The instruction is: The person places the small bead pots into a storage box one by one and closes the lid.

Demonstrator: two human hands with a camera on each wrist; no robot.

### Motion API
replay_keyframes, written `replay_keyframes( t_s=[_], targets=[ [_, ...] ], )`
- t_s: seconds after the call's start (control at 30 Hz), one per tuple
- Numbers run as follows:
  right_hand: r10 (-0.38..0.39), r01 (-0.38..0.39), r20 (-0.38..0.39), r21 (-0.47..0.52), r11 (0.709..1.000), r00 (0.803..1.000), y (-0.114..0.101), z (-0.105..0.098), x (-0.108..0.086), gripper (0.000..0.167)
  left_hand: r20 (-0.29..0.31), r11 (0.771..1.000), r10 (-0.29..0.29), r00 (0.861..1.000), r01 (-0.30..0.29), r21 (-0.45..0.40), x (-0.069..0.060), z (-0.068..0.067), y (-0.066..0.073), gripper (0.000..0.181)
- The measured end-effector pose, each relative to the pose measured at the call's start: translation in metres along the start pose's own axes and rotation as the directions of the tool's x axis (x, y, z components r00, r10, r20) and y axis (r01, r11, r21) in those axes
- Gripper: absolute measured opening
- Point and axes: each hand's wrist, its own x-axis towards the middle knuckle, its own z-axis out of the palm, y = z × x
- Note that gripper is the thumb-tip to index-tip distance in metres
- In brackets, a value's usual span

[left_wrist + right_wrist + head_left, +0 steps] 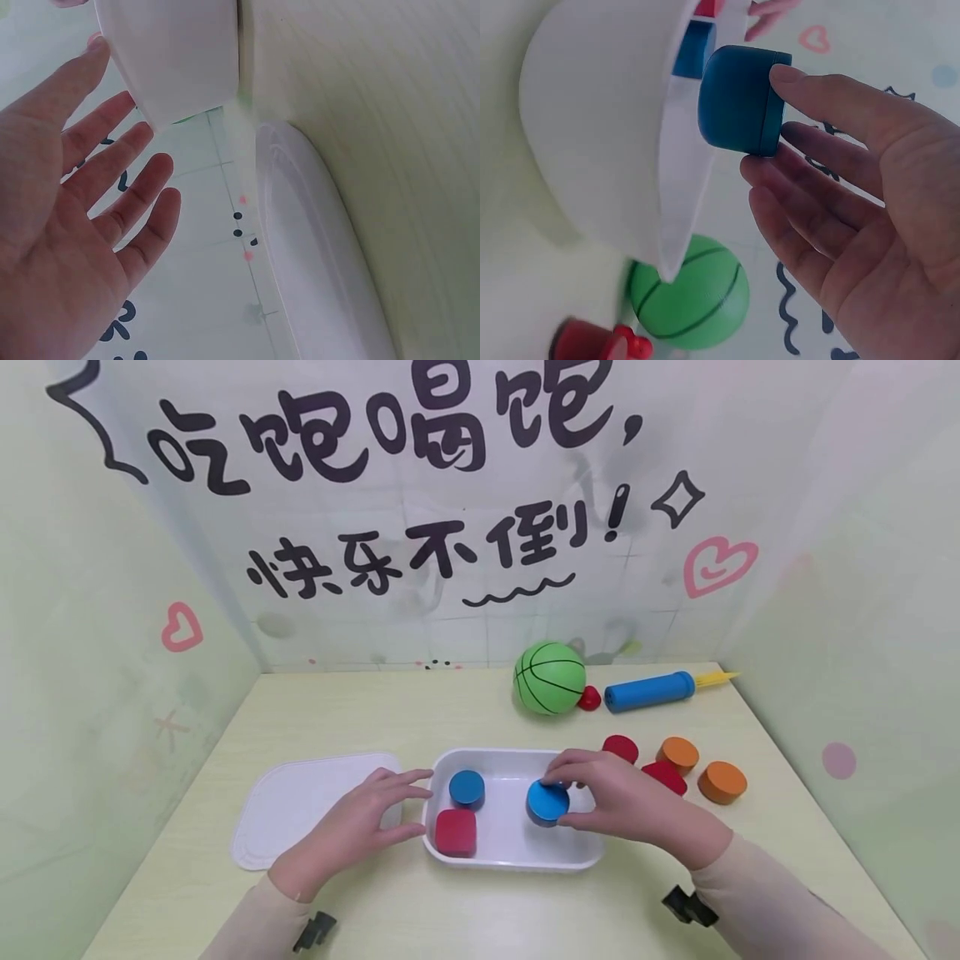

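Over the right half of a white tub (pixel 506 864), my right hand (pixel 618 793) pinches a small round blue tin (pixel 547 802) between thumb and fingers. A seam shows near one end of this tin (pixel 739 101) in the right wrist view. Inside the tub's left side lie another round blue tin (pixel 467 788) and a red square-topped tin (pixel 456 832). My left hand (pixel 363 818) is at the tub's left wall with its fingers spread and nothing in its grasp. The left wrist view shows its fingertips by the tub wall (pixel 172 60); whether they touch is hard to tell.
A white lid (pixel 300 802) lies left of the tub, partly behind my left hand. To the right sit orange tins (pixel 722 782) and red tins (pixel 620 748). Farther back are a green ball (pixel 550 678), a small red object (pixel 589 698) and a blue hand pump (pixel 649 692).
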Motion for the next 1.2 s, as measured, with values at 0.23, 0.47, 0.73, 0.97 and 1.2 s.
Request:
replay_keyframes(
  t_s=[0.23,0.47,0.73,0.97,1.2],
  targets=[
    [-0.076,0.078,0.076,-0.024,0.997,0.994,-0.004,0.025,0.025,0.046,0.010,1.000,-0.016,1.000,0.016,-0.002,0.000,-0.001,0.000,0.052],
    [-0.081,0.090,0.163,-0.047,0.995,0.983,-0.014,0.045,0.042,0.046,0.021,0.999,-0.050,0.999,0.050,-0.005,0.000,-0.002,0.001,0.052],
    [-0.117,0.127,0.187,-0.043,0.991,0.975,-0.016,0.053,0.050,0.044,0.023,0.998,-0.059,0.998,0.060,-0.016,0.001,0.000,0.001,0.053],
    [-0.130,0.138,0.210,-0.026,0.990,0.969,-0.016,0.057,0.052,0.042,0.040,0.997,-0.080,0.996,0.081,-0.016,0.001,-0.001,0.003,0.054],
    [-0.110,0.121,0.213,-0.042,0.992,0.971,-0.015,0.062,0.051,0.042,0.045,0.997,-0.079,0.996,0.079,-0.018,0.001,-0.001,0.002,0.053]
  ],
)
